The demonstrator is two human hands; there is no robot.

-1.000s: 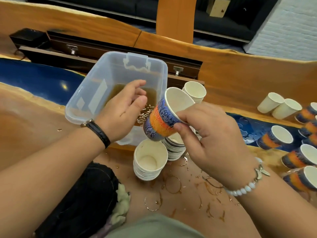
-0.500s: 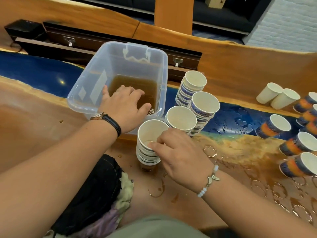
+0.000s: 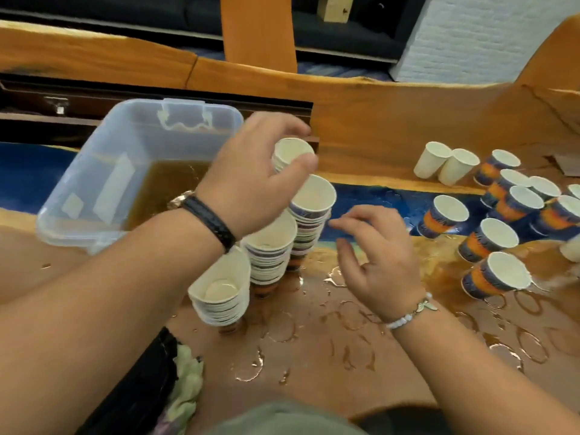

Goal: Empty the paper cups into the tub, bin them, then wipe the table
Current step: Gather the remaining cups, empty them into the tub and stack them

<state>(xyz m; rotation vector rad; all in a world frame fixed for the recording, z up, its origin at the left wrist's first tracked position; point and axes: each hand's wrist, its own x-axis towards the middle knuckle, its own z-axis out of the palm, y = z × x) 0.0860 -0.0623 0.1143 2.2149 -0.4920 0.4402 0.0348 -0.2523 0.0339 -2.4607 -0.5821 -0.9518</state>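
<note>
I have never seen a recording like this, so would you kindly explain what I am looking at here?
No machine here: a person's two bare hands, filmed by a camera on their head looking down. On the wet wooden table stands a clear tub holding brown liquid, beside four stacks of emptied paper cups; more cups wait at right. The left hand curls its fingers round the top of the far stack. The right hand hovers relaxed, holding nothing. A cloth lies at lower left.
</note>
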